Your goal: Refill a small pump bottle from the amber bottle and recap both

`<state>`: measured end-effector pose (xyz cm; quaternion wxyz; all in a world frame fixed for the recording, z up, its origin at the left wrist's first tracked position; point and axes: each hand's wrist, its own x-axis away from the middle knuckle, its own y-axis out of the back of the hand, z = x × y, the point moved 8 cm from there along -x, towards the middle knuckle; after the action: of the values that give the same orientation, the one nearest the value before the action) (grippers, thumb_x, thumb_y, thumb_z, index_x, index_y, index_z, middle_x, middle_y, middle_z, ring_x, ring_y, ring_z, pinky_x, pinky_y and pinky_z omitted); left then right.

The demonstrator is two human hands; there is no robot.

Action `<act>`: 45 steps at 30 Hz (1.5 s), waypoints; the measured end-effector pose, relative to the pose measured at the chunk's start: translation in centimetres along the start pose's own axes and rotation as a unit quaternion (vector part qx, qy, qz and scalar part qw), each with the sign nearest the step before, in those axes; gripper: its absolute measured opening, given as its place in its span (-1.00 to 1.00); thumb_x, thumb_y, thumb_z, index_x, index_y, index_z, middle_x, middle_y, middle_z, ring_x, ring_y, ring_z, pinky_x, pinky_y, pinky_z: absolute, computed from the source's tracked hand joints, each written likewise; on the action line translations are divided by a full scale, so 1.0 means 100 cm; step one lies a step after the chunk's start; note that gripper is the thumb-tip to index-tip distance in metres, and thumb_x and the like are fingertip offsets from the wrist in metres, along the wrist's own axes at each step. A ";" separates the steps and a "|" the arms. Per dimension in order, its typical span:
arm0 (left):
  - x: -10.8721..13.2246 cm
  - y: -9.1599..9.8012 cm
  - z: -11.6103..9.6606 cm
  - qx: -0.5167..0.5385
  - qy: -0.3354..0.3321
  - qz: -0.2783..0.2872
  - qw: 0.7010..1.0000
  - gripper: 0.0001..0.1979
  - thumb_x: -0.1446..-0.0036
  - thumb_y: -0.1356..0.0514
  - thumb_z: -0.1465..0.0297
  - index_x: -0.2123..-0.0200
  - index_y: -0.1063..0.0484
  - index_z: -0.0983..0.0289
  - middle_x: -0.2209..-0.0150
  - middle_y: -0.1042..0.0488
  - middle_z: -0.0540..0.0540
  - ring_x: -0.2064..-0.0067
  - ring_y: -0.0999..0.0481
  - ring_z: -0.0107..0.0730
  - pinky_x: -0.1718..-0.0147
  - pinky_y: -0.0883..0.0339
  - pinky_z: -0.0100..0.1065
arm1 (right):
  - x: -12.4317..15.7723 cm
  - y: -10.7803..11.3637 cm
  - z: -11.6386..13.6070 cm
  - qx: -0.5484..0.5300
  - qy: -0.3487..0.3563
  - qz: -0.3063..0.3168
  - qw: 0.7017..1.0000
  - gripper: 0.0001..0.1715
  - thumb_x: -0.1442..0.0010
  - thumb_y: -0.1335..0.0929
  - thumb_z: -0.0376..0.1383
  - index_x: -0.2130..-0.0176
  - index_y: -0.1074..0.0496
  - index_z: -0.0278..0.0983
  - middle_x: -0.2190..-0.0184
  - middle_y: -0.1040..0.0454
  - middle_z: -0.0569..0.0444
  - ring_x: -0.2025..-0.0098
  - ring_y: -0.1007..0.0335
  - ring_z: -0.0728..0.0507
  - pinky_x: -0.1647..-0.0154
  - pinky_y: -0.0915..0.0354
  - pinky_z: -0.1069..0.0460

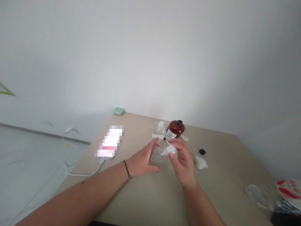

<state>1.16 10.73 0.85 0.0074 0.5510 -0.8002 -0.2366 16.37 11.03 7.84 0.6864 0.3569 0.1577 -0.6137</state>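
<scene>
My left hand [143, 160] grips the left side of a clear plastic box [156, 158], thumb low and fingers along the far side. In my right hand [184, 160], a crumpled white tissue [169, 150] is pinched between thumb and fingers. The tissue hangs over the box's right part; whether it touches the box I cannot tell. Just beyond my hands stands a reddish-brown bottle [178, 128] with a white label, its neck uncapped. Left of the bottle, another white tissue [161, 126] lies on a clear plastic piece [155, 130].
On the table [145, 194], a black cap [202, 152] and a crumpled tissue [201, 162] lie to the right. A phone [111, 139] with a white cable [91, 172] is at left. A green case [118, 111] sits in the far corner, clear plastic packaging [263, 196] at lower right.
</scene>
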 end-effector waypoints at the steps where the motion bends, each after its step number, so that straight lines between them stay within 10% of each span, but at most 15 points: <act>1: 0.000 0.000 -0.001 0.000 -0.004 0.000 1.000 0.23 0.10 -0.49 0.35 -0.43 0.29 0.14 -0.24 -0.24 0.33 -0.24 -0.34 0.10 -0.23 -0.21 0.17 | 0.000 0.000 0.000 -0.004 0.001 -0.001 1.000 -0.73 -0.25 -0.39 -0.28 0.03 -0.44 -0.04 0.02 -0.45 0.00 -0.08 -0.36 -0.25 -0.16 -0.25 -0.25; 22: -0.001 0.000 -0.002 0.007 -0.019 0.017 1.000 0.17 0.08 -0.49 0.30 -0.42 0.20 0.16 -0.30 -0.19 0.34 -0.28 -0.27 0.12 -0.27 -0.13 0.12 | 0.004 0.006 -0.015 -0.104 -0.048 -0.041 0.993 -0.79 -0.26 -0.39 -0.18 0.07 -0.48 -0.09 0.11 -0.50 0.04 0.04 -0.43 -0.18 -0.03 -0.32 -0.12; 37: 0.000 0.000 -0.001 0.008 0.021 0.032 0.999 0.16 0.07 -0.49 0.30 -0.43 0.18 0.19 -0.32 -0.16 0.38 -0.33 -0.22 0.16 -0.31 -0.06 0.13 | -0.005 0.077 -0.040 -0.193 -0.119 -0.266 0.937 -0.64 -0.01 -0.52 -0.07 0.25 -0.47 -0.20 0.43 -0.44 0.19 0.53 -0.20 0.05 0.52 -0.12 0.13; 45: 0.000 -0.001 0.001 0.009 0.031 0.034 0.999 0.13 0.07 -0.47 0.33 -0.42 0.17 0.17 -0.31 -0.17 0.36 -0.32 -0.24 0.14 -0.31 -0.07 0.15 | -0.003 0.110 -0.078 0.077 -0.237 -0.279 0.927 -0.60 0.02 -0.42 -0.09 0.21 -0.37 -0.24 0.50 -0.40 0.21 0.53 -0.29 -0.03 0.47 -0.21 0.07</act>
<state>1.22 10.75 0.71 0.0356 0.5308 -0.8198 -0.2120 28.53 16.52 5.91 0.4753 0.1945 0.0353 -0.8573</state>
